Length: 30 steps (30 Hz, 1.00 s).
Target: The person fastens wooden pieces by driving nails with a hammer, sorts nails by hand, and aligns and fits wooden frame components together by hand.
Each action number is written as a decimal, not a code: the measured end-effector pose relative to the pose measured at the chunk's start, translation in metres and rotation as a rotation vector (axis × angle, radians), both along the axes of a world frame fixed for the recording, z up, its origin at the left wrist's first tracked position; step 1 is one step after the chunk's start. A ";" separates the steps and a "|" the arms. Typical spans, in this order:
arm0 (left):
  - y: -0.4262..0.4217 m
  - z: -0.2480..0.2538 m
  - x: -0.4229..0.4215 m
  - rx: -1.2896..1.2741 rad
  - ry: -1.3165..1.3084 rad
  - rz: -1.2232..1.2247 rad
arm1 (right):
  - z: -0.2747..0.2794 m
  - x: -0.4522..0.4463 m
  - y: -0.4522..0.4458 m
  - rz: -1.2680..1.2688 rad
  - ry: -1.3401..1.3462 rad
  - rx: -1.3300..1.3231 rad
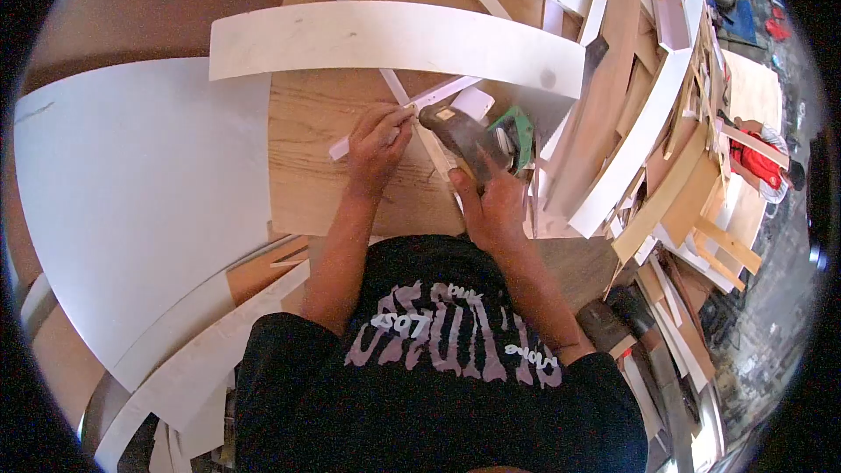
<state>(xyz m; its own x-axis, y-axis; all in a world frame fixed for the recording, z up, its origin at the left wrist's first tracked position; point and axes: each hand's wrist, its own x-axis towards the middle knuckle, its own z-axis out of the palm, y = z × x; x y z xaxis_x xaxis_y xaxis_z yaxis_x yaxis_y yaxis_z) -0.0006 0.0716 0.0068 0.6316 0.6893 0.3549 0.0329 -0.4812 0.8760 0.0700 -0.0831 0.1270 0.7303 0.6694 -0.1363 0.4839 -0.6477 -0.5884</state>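
Observation:
My left hand (379,142) is closed, its fingertips pressed together at the end of a narrow wooden strip (434,154). A slim white strip (447,92) passes under that hand at an angle. My right hand (498,210) is wrapped around a dark, broad tool (464,136) with a small pale wood patch near its far end; its exact kind is unclear. Just right of the tool lies a green object (523,138), partly hidden. Both hands are above a wood-grained board (328,184).
A long white curved-looking board (394,39) crosses beyond my hands. To the left lies a large white panel (140,201). Piled offcuts (626,79) crowd the right side. Farther right, a person in red (760,158) is beside a pale board (755,88).

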 end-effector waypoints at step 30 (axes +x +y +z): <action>0.005 -0.029 -0.005 0.019 0.033 -0.111 | -0.026 -0.008 -0.004 0.122 0.040 -0.023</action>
<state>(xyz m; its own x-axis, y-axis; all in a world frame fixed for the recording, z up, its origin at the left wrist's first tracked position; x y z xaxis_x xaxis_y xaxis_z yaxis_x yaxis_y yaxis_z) -0.0057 0.0768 -0.0224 0.7155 0.6075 0.3450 0.0074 -0.5003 0.8658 0.0619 -0.0869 0.1009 0.6373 0.7493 -0.1801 0.5362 -0.5990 -0.5947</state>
